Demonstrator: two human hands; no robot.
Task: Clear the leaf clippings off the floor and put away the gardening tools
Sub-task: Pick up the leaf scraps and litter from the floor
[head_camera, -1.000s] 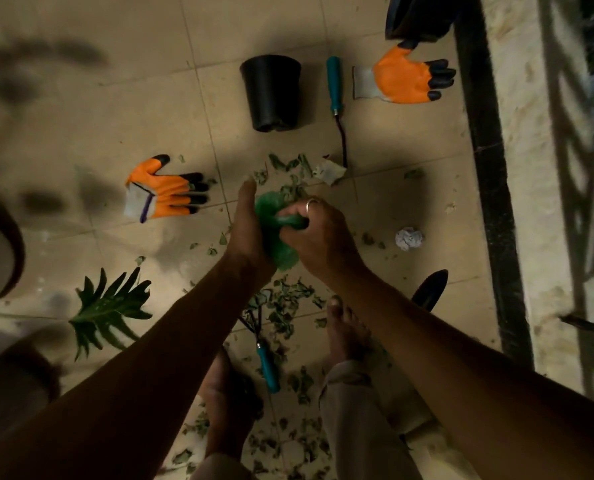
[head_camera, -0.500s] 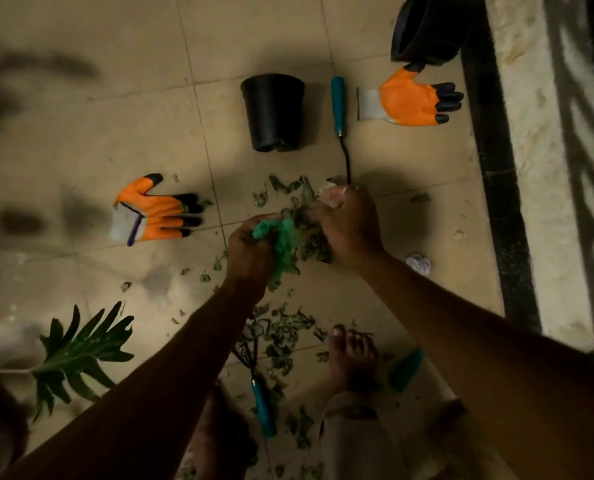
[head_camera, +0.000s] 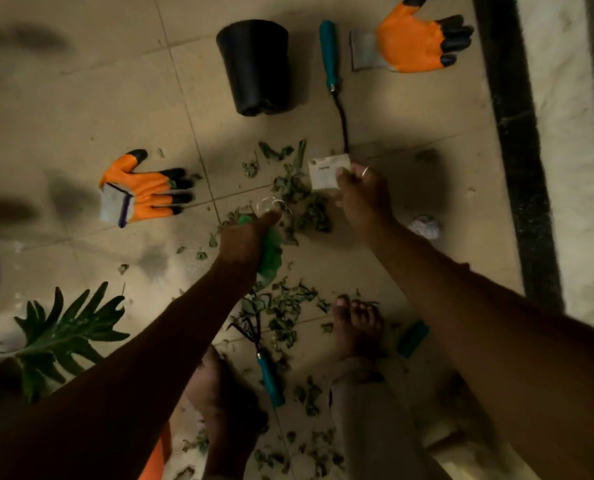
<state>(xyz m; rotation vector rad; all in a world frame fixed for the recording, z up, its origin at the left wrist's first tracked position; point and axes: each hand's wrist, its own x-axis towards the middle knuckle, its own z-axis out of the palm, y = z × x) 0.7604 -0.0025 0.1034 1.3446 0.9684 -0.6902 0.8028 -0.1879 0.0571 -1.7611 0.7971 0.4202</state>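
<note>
Green leaf clippings [head_camera: 300, 199] lie scattered over the tiled floor, with more [head_camera: 285, 310] near my bare feet. My left hand [head_camera: 245, 237] grips a green plastic bag [head_camera: 271, 254] just above the floor. My right hand [head_camera: 361, 192] pinches a small white card [head_camera: 326, 174] at the far edge of the clippings. A teal-handled tool [head_camera: 330, 57] lies beyond the card, its black shaft running up to it. A teal-handled hand rake [head_camera: 264, 362] rests between my feet. Another teal handle [head_camera: 412, 339] shows under my right forearm.
A black plastic pot [head_camera: 257, 67] lies on its side at the top. One orange glove [head_camera: 143, 192] lies left, another [head_camera: 413, 43] top right. A crumpled white paper ball [head_camera: 425, 226] sits right of my wrist. A large cut leaf [head_camera: 63, 334] lies lower left. A dark strip [head_camera: 517, 150] borders a raised ledge.
My hands have separated: the right let go of the green bag, reached forward and took the white card. The left hand lowered the bag toward the floor.
</note>
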